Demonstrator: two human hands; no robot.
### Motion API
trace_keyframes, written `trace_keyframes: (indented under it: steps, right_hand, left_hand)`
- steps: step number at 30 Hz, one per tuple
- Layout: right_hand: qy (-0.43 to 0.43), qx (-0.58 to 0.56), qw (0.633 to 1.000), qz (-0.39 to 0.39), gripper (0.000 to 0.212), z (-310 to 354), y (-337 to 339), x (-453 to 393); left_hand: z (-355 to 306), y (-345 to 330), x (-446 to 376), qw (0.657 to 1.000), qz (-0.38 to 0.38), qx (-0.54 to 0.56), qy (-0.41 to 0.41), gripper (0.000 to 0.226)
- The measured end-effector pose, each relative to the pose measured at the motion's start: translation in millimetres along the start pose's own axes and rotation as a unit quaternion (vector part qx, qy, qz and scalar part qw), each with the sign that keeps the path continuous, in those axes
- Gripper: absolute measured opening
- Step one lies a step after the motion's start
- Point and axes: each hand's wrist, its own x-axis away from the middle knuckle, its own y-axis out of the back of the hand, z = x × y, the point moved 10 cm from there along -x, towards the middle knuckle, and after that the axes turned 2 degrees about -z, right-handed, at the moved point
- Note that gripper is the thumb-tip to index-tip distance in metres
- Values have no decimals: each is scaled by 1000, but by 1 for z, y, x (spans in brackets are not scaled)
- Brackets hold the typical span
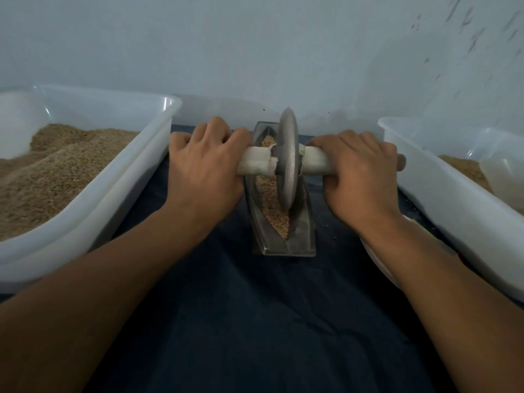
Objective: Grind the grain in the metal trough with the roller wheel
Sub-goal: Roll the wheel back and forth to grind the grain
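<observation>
Both hands, left [207, 163] and right [358, 171], have their fingers curled round the axle [255, 163] of one wheel [287, 157], which stands in one trough [283, 222] of grain [273, 214] at centre. Uneven pressure could tip the wheel off and scatter grain over the dark cloth [255, 321]. Two tubs [158, 137] flank it.

I cannot see the handle [256, 163] ends; the left hand [205, 168] and right hand [358, 177] cover them. The wheel [287, 160] hides part of the grain [270, 205]. Left bin [85, 194] and right bin [453, 194] are cut by pic edges.
</observation>
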Motion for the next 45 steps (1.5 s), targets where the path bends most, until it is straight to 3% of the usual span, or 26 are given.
trace_keyframes:
  steps: [10, 21, 45]
  right_hand:
    - [-18, -53, 998, 33, 48, 0, -19, 7]
    - [-14, -68, 998, 5, 42, 4, -11, 8]
    - [-9, 36, 997, 70, 25, -14, -62, -22]
  left_hand:
    - [2, -4, 3, 1000, 29, 1, -11, 34]
    - [6, 11, -4, 1000, 9, -1, -4, 34]
    - [8, -46, -22, 995, 64, -68, -35, 26]
